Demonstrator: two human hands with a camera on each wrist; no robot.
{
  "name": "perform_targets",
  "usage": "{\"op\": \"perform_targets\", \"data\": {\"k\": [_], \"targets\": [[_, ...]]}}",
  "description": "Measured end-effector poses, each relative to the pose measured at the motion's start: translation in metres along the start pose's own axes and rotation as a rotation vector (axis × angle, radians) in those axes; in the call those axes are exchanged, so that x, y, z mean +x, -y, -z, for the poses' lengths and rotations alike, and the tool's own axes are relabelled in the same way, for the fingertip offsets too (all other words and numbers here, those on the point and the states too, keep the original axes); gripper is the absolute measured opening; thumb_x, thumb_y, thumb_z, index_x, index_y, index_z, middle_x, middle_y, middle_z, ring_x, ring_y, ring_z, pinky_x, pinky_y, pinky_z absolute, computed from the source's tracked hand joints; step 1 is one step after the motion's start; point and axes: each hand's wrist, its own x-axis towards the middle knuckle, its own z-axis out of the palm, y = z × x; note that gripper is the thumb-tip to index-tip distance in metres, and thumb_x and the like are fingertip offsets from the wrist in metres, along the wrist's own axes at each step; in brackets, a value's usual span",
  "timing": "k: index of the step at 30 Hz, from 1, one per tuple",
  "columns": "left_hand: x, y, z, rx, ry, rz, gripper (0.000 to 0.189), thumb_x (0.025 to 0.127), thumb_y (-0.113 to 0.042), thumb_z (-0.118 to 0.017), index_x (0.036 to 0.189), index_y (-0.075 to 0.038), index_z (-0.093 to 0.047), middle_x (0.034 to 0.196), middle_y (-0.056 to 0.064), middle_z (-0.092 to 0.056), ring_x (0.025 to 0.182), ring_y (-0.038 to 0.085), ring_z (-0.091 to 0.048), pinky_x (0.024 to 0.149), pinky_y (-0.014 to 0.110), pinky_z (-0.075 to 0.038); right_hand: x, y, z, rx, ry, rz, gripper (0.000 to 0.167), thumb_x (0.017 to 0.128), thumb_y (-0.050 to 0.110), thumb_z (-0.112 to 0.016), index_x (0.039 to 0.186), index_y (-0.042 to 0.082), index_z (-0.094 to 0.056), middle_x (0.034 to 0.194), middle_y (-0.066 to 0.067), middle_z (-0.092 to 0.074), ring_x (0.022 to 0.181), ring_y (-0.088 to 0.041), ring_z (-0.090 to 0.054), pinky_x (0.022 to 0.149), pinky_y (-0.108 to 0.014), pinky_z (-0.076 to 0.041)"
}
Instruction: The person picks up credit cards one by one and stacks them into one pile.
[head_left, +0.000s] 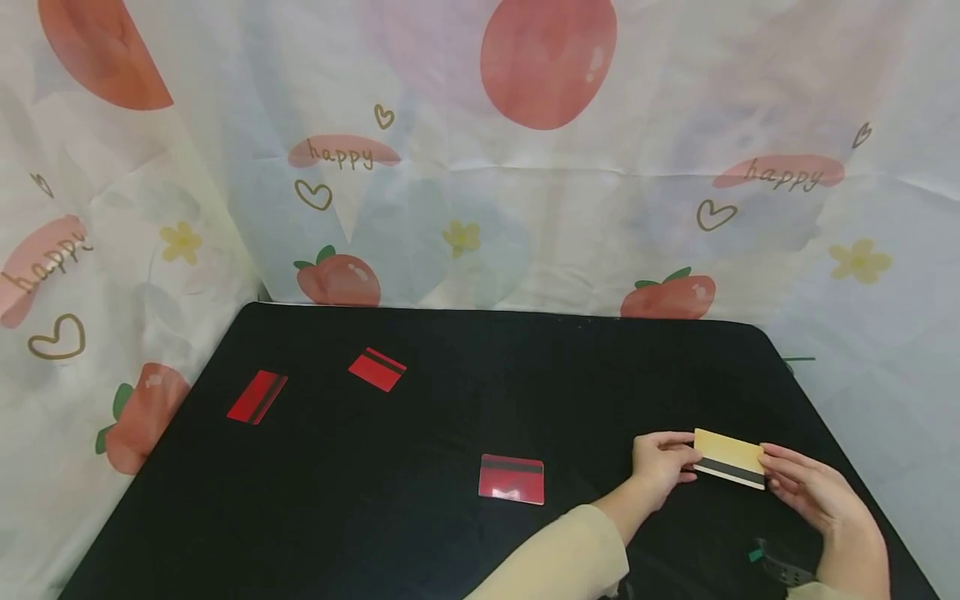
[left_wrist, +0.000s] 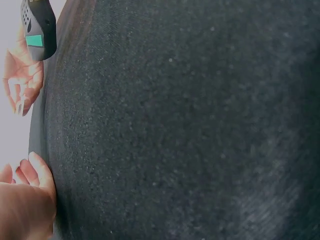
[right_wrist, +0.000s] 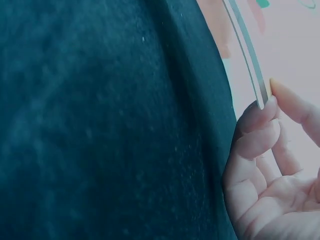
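From the left, a pale printed cloth with fruit, hearts, flowers and the word "happy" runs round behind a black table, which has rounded far corners. A red card lies slanted near the table's left side, its dark stripe toward the right; just beyond it, another red card sits askew, striped along its far side. Nearer the middle, a third red card lies almost square, shining with a patch of glare. Next, a forearm in a cream sleeve cuts across the near part of the table, covering what is under it. Its left hand pinches the left edge of a gold card, held up over the table's right side, while the right hand pinches the opposite edge. A dark wrist device with a green patch sits by the right wrist. The right wrist view alone shows the gold card nearly edge-on between thumb and fingers; the left wrist view shows the right palm beneath the device.
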Motion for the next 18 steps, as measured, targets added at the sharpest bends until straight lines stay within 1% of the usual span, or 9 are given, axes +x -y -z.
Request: {"op": "perform_targets", "data": {"k": [5, 10, 14, 18], "targets": [[0.001, -0.003, 0.004, -0.009, -0.020, -0.011, 0.030, 0.069, 0.018, -0.066, 0.079, -0.010, -0.070, 0.062, 0.004, -0.060, 0.053, 0.017, -0.059, 0.053, 0.039, -0.056, -0.001, -0.001, -0.007, 0.022, 0.046, 0.021, 0.027, 0.089, 0.007, -0.058, 0.079, 0.026, -0.073, 0.080, 0.009, -0.068, 0.071, -0.006, -0.063, 0.062, -0.021, -0.053], [0.005, -0.005, 0.009, -0.003, -0.008, -0.012, 0.034, 0.068, 0.019, -0.066, 0.082, -0.012, -0.070, 0.061, 0.003, -0.058, 0.047, 0.016, -0.054, 0.052, 0.037, -0.056, 0.000, -0.002, -0.012, 0.059, 0.102, 0.044, 0.026, 0.090, 0.005, -0.057, 0.083, 0.024, -0.073, 0.082, 0.007, -0.068, 0.071, -0.007, -0.063, 0.061, -0.022, -0.052], [0.007, -0.008, 0.012, 0.028, -0.001, -0.022, 0.034, 0.068, 0.018, -0.066, 0.083, -0.012, -0.071, 0.061, 0.002, -0.057, 0.045, 0.012, -0.050, 0.052, 0.037, -0.056, 0.000, -0.006, -0.015, 0.034, 0.099, 0.055, 0.025, 0.089, 0.007, -0.058, 0.085, 0.027, -0.072, 0.084, 0.010, -0.067, 0.072, -0.006, -0.063, 0.059, -0.022, -0.051], [0.010, -0.011, 0.017, 0.053, 0.005, -0.026, 0.033, 0.069, 0.016, -0.066, 0.084, -0.013, -0.072, 0.060, 0.000, -0.057, 0.044, 0.010, -0.049, 0.052, 0.036, -0.056, 0.000, -0.009, -0.019, 0.003, 0.096, 0.075, 0.028, 0.091, 0.009, -0.056, 0.087, 0.032, -0.071, 0.086, 0.013, -0.066, 0.073, -0.005, -0.062, 0.061, -0.022, -0.052]]}}
